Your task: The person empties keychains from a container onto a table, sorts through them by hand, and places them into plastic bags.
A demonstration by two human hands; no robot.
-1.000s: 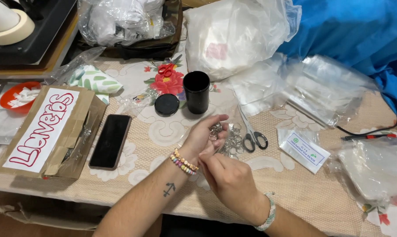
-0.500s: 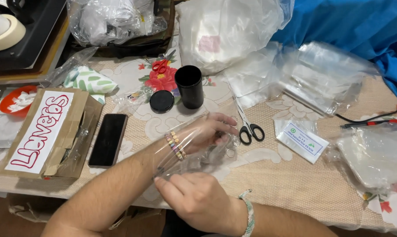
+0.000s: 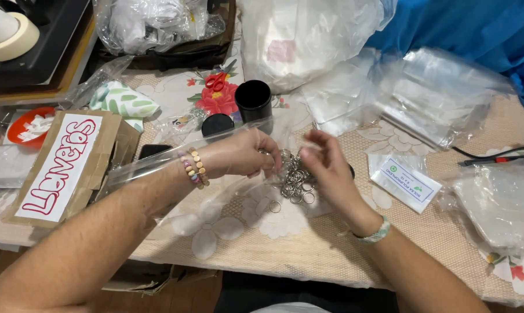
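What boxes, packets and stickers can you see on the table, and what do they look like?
Cardboard box: far left, brown, with a white label lettered in red.
Small packet: right of the right hand, flat clear plastic with a white card printed in green and blue.
Phone: beside the box, mostly hidden, black.

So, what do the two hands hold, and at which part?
Both hands are at the pile of metal key rings. The left hand grips rings at the pile's top edge; the right hand touches them, its hold unclear.
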